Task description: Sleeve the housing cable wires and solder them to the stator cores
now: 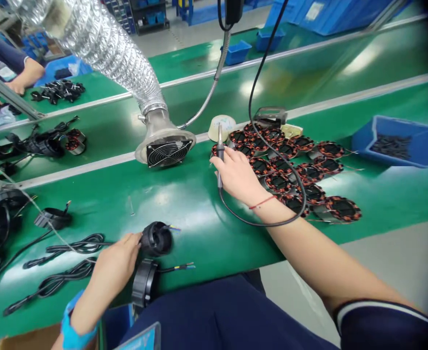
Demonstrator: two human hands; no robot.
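My right hand (235,175) is closed around a soldering iron (220,160), its tip pointing up and away from me. The iron's black cable loops over my forearm. Around that hand lie several motor stators (308,172) with black and orange windings. My left hand (121,257) grips the left side of a black round plastic housing (157,239); its thumb is hidden. Coloured wire ends stick out of this housing on the right. A second black housing (145,282) stands beside it near the front edge, with a cable ending in bare wires (180,267).
A silver extraction duct (122,63) ends in a fan hood (168,150) above the bench. Coiled black cables (71,277) lie at left. A blue bin (399,146) with dark small parts stands at right, a solder spool (221,127) behind the iron. A co-worker's hands (17,87) show far left.
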